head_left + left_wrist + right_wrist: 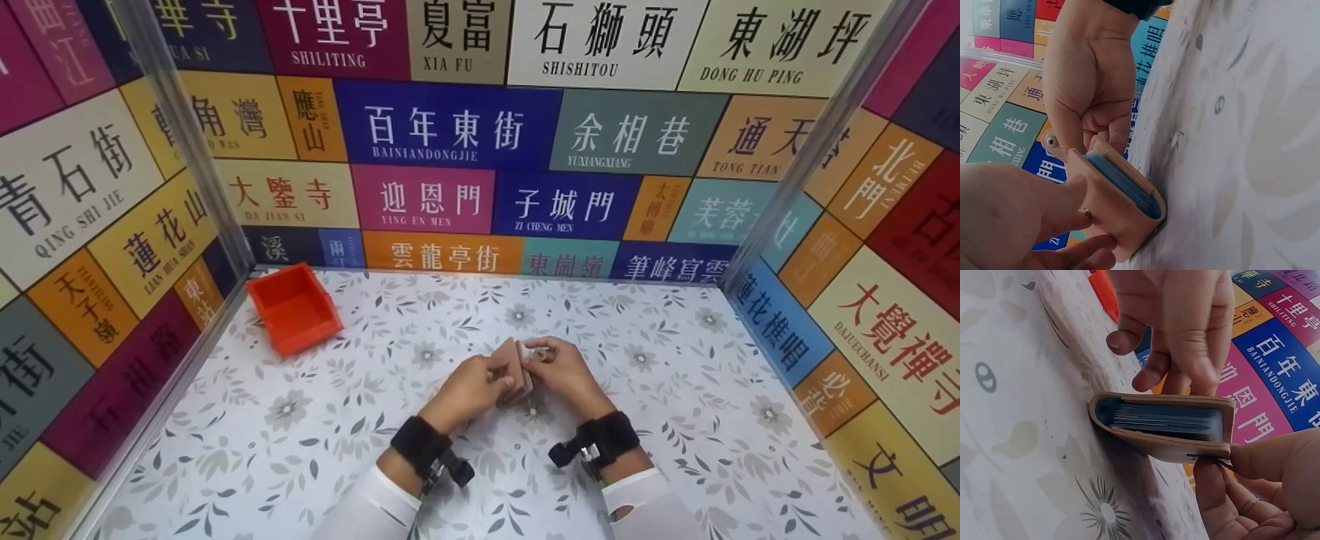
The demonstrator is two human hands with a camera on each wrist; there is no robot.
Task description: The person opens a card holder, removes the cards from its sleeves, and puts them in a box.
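Observation:
A tan leather card holder (510, 361) stands on edge on the flower-patterned table, between both hands. Bluish clear sleeves (1168, 419) fill its inside, stacked between the two covers. My left hand (466, 388) holds the cover on the left side, thumb and fingers against the leather. From the right, my right hand (568, 373) pinches the other cover's edge by the strap, between thumb and forefinger. In the left wrist view a metal snap (1051, 142) shows on the loose strap end, and a small stud (1087, 212) sits on the near cover.
An orange-red open plastic box (296, 309) stands at the table's back left. Walls printed with coloured street-name signs (450, 127) close off the back and both sides. Black camera straps (421, 444) circle both wrists.

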